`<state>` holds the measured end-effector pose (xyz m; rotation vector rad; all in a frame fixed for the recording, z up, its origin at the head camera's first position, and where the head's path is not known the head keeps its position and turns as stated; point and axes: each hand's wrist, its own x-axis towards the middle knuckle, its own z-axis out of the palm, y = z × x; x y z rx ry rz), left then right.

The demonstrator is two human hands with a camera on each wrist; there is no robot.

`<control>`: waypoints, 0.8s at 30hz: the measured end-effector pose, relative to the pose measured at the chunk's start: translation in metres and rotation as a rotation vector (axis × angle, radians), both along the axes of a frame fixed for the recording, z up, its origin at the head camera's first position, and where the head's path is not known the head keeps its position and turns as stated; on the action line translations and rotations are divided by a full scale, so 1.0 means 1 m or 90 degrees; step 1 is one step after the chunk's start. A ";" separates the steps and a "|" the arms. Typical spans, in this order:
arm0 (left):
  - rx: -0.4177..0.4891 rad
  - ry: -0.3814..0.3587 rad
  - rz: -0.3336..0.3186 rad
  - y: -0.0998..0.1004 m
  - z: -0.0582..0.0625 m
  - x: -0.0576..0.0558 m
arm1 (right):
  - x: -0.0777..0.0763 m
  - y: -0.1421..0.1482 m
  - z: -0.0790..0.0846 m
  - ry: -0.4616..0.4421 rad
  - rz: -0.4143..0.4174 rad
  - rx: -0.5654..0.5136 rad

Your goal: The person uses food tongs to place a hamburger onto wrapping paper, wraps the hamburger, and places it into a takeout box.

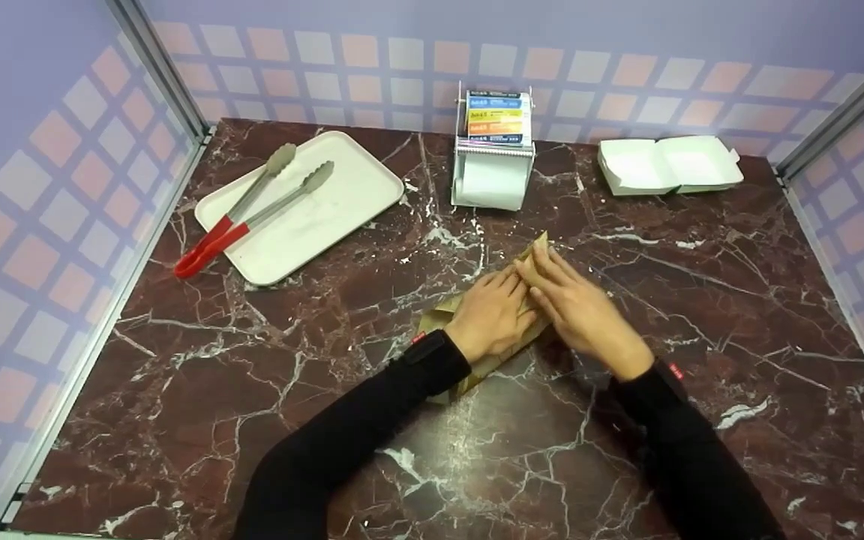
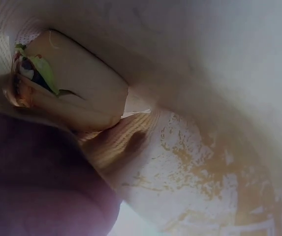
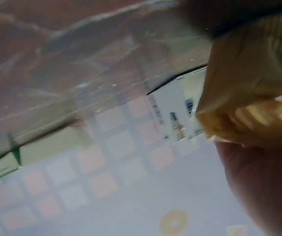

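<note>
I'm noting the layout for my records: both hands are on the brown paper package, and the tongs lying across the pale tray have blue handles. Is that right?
Not quite: the head view shows that the tongs have red handles. They do lie across the pale tray, and left hand and right hand are on the brown paper package.

left hand [image 1: 493, 315] hides some brown paper [image 1: 483, 366] — right hand [image 1: 586, 311] looks blurred.
</note>
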<state>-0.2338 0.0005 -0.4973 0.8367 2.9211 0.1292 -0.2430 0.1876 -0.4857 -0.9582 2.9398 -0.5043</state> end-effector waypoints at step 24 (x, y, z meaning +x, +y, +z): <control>0.207 -0.196 -0.058 -0.029 0.023 -0.025 | 0.008 -0.004 -0.030 0.086 0.064 0.009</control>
